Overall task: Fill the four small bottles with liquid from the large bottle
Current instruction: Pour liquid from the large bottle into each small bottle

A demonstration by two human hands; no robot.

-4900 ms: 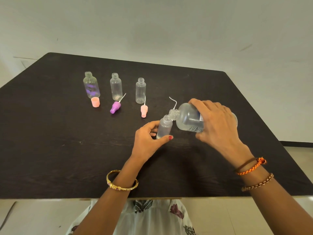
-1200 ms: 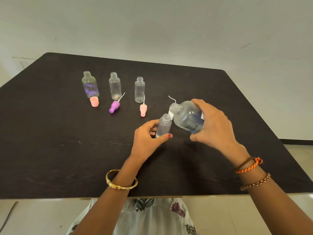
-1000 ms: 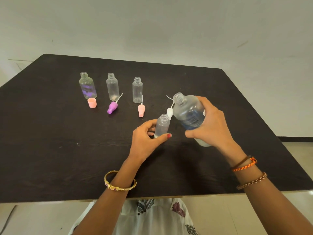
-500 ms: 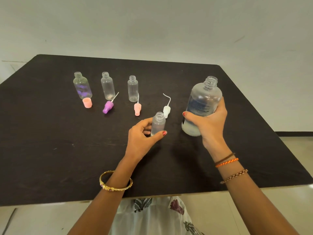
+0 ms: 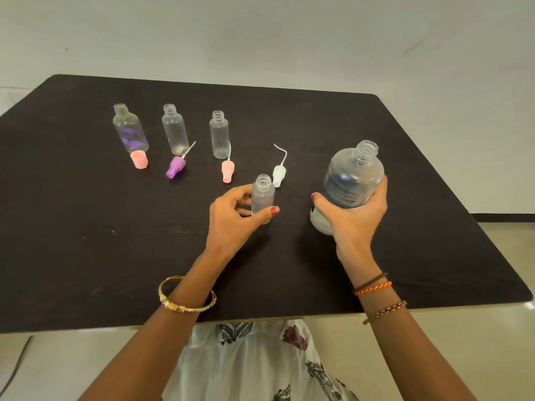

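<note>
Hands grip sm. bottle point(image 5: 263, 195) & lg. bottle point(image 5: 347, 186), both uncapped.

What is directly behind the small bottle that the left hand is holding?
Just behind the small bottle lies a white pump cap with a thin curved tube, on the black table. The left hand hides the bottle's lower part and base.
</note>
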